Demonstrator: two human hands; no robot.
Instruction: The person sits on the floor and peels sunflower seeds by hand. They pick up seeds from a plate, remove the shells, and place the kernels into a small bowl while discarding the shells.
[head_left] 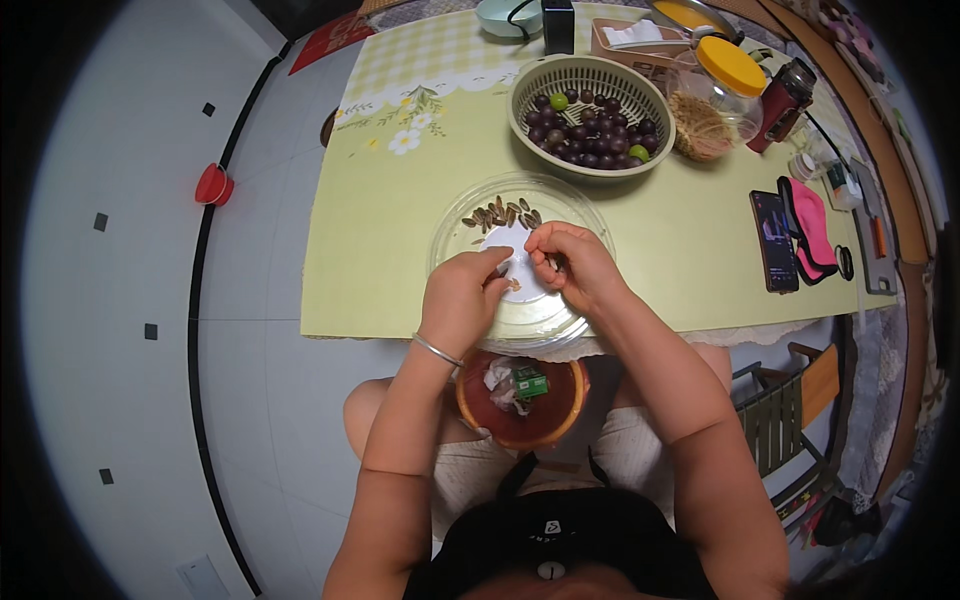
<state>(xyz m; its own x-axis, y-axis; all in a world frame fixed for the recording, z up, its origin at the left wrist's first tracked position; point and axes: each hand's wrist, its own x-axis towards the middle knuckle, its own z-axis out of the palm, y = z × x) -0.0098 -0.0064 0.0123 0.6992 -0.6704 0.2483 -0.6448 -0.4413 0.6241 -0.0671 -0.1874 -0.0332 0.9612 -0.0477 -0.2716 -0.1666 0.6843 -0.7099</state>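
Observation:
Both my hands are over a clear round plastic tray at the table's near edge. Several dark striped seeds, which look like sunflower seeds, lie in its far part. My left hand, with a metal bangle at the wrist, hovers over the tray's left side, thumb and forefinger apart. A small tan piece shows by its thumb; I see nothing held there. My right hand is curled, its fingertips pressed together. Whatever they hold, if anything, is hidden.
Beyond the tray stands a colander of dark grapes. To its right are a yellow-lidded jar and a dark red flask. A phone and pink-black pouch lie right. Below the table edge is a waste bin.

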